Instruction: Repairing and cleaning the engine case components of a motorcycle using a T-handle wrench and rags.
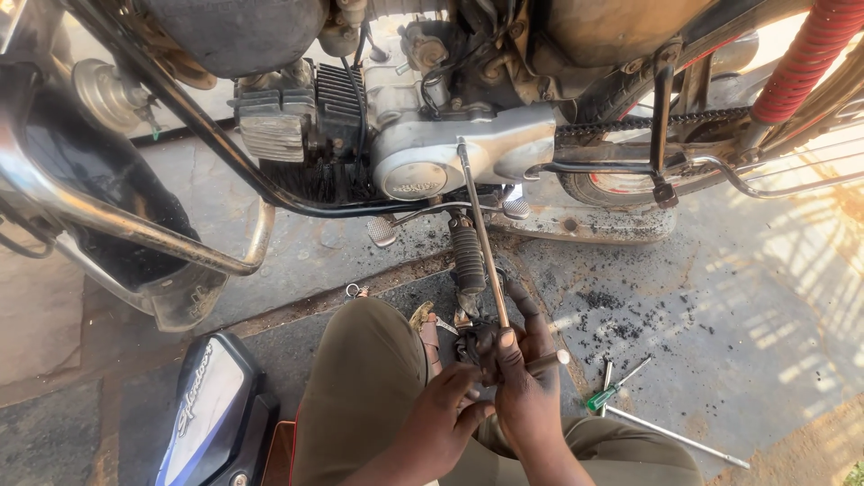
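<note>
T-handle wrench (481,236), lower centre: stiff steel, greasy; right hand (526,378) clamps shaft base, left hand (441,409) pinches beside.

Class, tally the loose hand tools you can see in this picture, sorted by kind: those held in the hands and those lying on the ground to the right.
Long metal rods: 2, one in the right hand, one on the ground
Green-handled screwdrivers: 1
Total: 3

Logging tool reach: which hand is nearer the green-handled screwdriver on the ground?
Right. The right hand grips the long metal rod just left of the green-handled screwdriver; the left hand sits farther left.
</note>
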